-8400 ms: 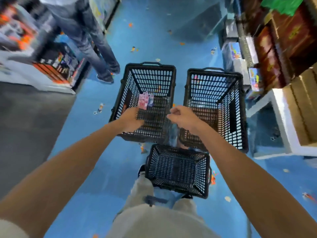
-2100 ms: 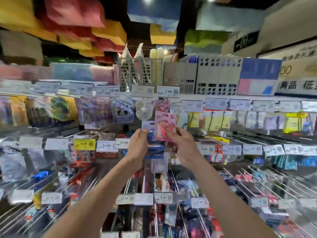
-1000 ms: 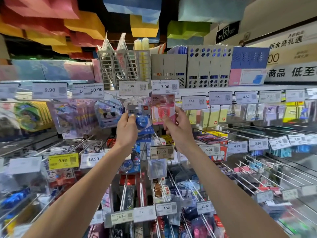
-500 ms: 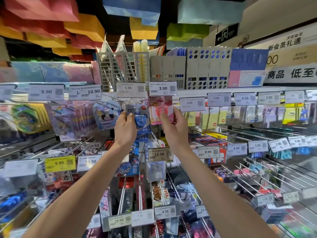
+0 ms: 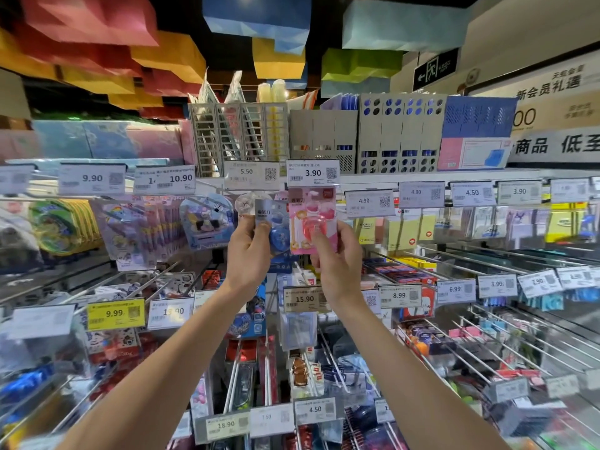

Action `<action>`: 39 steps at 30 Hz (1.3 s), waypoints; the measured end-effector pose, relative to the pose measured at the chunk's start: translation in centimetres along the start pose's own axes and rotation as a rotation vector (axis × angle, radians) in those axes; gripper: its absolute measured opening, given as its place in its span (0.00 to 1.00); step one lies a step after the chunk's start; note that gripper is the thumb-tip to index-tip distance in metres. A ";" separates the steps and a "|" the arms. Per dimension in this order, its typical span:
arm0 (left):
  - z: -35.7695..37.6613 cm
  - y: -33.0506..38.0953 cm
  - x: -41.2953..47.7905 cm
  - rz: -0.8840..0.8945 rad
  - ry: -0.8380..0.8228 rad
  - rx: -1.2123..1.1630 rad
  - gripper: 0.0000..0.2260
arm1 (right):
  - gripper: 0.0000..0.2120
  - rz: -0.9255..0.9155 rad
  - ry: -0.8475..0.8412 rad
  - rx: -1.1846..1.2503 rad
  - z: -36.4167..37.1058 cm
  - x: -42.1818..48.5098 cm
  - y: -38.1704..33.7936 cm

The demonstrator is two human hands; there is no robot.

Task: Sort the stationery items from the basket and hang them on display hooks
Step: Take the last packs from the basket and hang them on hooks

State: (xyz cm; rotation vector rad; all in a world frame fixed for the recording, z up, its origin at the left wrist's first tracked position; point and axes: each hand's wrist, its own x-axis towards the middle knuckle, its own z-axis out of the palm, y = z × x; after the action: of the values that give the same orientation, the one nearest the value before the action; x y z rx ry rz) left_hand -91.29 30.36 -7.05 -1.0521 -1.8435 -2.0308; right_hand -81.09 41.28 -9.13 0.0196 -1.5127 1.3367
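Both of our arms reach up and away from us toward the hook wall.

1. Left hand (image 5: 248, 251): the thumb and curled fingers pinch a blue carded pack (image 5: 276, 224) by its lower left edge. The pack stands upright, below and slightly right of the 5.50 price tag (image 5: 251, 173).

2. Right hand (image 5: 337, 258): the thumb (image 5: 319, 243) presses the front of a pink carded pack (image 5: 311, 217) and the other fingers wrap behind its right edge. The pack is upright, just right of the blue pack and overlapping it slightly.

3. Position of the pink pack: its top edge sits directly under the 3.90 price tag (image 5: 313, 173). We cannot tell whether its hang hole is on the hook behind that tag.

4. Surroundings: below our hands a 15.90 tag (image 5: 303, 298) fronts another hook. To the near left is a yellow 9.99 tag (image 5: 115, 313). To the right, long wire display hooks (image 5: 506, 336) carry small packs behind their tags. Yellow sticky-note pads (image 5: 406, 230) hang just right of the pink pack. On the top shelf (image 5: 389, 177) stand grey and blue file holders (image 5: 401, 134).
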 end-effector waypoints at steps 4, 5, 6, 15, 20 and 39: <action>0.5 -0.3 -0.1 -0.046 -0.032 -0.037 0.11 | 0.23 0.207 -0.059 -0.056 -0.4 -0.3 0.0; 0.7 -0.4 -0.2 -0.058 -0.039 -0.046 0.10 | 0.24 0.192 -0.077 -0.107 -0.6 -0.3 0.1; 0.8 -0.4 -0.4 -0.065 -0.053 -0.043 0.09 | 0.22 0.150 -0.108 -0.168 -0.8 -0.4 0.2; 1.0 0.0 -1.4 -0.165 -0.161 -0.113 0.42 | 0.25 0.058 -0.233 -0.588 -1.2 0.4 -1.3; 0.4 0.0 -1.4 -0.087 -0.197 -0.090 0.36 | 0.29 0.067 -0.350 -0.982 -1.7 0.9 -3.7; 0.3 2.3 -1.9 0.200 -0.224 0.103 0.27 | 0.11 -0.616 -0.236 -0.980 -3.3 9.5 -11.4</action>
State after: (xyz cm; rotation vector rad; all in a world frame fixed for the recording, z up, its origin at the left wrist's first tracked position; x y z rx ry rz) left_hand -88.42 29.62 -6.39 -1.4197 -1.8365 -1.7477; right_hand -76.08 44.97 4.74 0.0179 -2.0043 0.0398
